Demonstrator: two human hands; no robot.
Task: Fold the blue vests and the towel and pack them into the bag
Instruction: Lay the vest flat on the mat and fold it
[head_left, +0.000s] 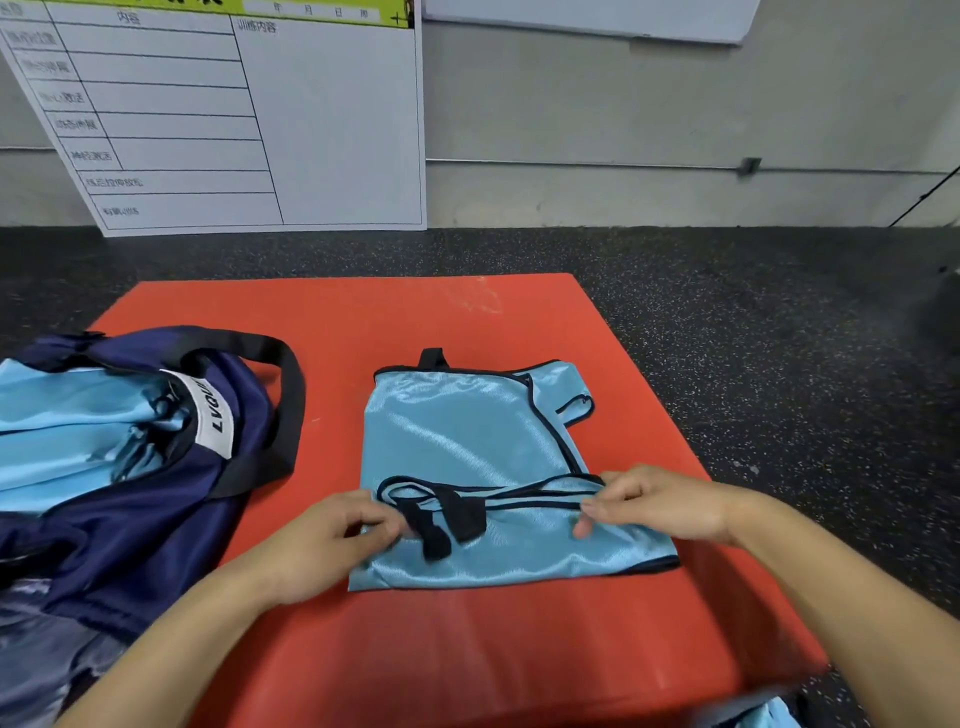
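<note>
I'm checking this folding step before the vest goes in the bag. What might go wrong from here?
1. The vest is shiny, probably slippery fabric; the fold that the left hand and right hand pinch may slide open once released.
2. The loose black straps lie on top and may dangle or snag on the way into the bag.
3. The bag already holds light blue fabric and its mouth sags, so pushing another vest in might rumple the fold.
</note>
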